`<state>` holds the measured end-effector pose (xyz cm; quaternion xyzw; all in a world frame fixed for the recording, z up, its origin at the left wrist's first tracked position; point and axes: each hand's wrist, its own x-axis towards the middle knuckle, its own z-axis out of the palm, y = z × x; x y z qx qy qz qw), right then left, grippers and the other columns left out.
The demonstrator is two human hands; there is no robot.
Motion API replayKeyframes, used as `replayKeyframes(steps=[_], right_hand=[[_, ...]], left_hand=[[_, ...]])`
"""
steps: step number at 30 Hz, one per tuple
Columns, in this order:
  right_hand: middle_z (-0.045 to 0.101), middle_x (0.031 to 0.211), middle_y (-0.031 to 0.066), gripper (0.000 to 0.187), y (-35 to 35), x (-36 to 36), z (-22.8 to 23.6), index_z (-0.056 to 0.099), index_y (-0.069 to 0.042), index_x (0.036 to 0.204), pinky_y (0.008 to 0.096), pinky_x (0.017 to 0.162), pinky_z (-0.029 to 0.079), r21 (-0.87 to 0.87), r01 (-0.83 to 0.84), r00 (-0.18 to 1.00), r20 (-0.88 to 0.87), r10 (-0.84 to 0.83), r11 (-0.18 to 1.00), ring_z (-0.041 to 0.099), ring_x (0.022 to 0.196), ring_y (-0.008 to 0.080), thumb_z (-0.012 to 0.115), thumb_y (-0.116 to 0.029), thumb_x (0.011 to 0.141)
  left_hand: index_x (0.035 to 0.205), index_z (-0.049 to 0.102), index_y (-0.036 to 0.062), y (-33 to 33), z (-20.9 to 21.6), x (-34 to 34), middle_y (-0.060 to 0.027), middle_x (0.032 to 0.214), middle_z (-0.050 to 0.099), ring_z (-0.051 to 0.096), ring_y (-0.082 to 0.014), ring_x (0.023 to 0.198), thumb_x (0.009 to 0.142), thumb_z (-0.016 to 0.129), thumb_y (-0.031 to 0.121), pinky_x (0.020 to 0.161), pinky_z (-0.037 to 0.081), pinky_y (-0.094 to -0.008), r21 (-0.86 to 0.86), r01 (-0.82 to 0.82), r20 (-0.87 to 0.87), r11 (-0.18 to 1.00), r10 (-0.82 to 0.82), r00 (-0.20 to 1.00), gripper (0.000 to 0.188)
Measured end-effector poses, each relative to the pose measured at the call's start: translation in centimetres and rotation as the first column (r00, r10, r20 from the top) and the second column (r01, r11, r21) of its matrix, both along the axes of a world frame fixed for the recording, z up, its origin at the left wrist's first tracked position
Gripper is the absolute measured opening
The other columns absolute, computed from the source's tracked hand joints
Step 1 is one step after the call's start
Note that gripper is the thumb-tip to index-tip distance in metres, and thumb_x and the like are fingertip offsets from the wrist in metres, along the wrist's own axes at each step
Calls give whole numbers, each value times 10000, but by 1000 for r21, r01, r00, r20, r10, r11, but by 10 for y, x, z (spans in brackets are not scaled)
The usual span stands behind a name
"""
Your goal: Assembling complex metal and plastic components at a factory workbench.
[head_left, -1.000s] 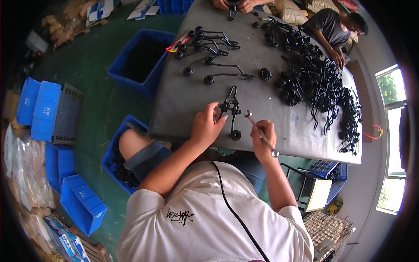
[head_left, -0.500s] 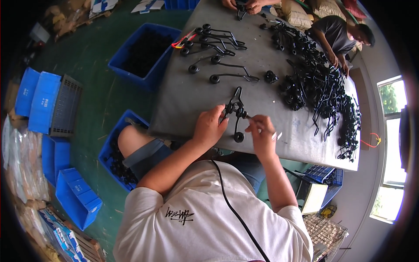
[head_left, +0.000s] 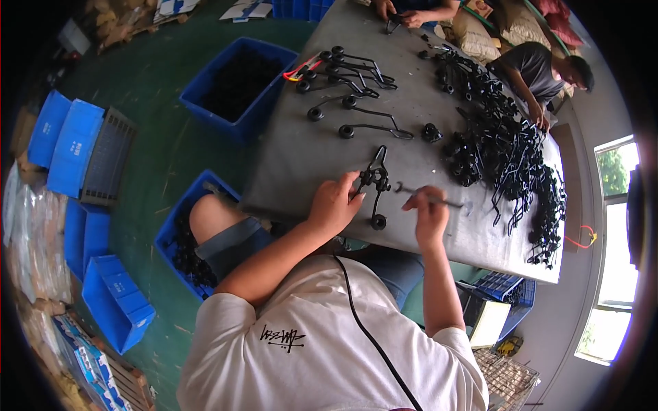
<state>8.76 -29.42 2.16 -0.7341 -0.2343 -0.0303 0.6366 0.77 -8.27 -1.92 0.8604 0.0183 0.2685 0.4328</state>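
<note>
A grey worktop is seen, and beyond its left edge a blue bin is filled with black pieces. Much of the right edge is covered by a heap of black bars and fittings. Toward the left edge, in the far half, bent rods are laid in a loose row, their round ends turned to that edge. Near the near edge, a black frame is placed with its pointed loop toward the far edge and one ringed leg toward the near edge. Its left side is pinched between the narrowed fingers and thumb of the left hand. A wrench, blurred, is gripped in the closed right hand, its open end held just beside the frame. Between frame and heap, a small cluster is set down.
</note>
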Motion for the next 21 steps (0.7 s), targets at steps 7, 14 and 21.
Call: replayKeyframes(steps=[7,14,21], right_hand=[[649,847,116,104,20,-15,0,579,-15,1022,316,636,537,-325,47,967,250,38,944,661,659,188,641,-80,970],[543,713,-3,213,17,36,11,589,-54,999,254,539,434,126,129,875,-481,-54,984,523,574,104,570,-262,1039],[693,938,165,233,-58,83,-15,644,-27,1059,408,796,497,-767,55,998,21,-61,640,646,879,345,544,-230,1007]], left_hand=[[1244,560,39,2,9,-3,-109,754,672,643,-336,683,811,756,99,686,500,-455,18,11,-63,1000,-10,998,479],[1245,573,30,13,14,-7,-133,759,668,624,-354,667,823,735,57,647,486,-459,-31,-67,74,997,69,995,453],[1283,610,52,154,28,-147,-70,776,679,611,-124,650,873,746,96,639,511,-272,-68,-741,-29,668,741,671,434]])
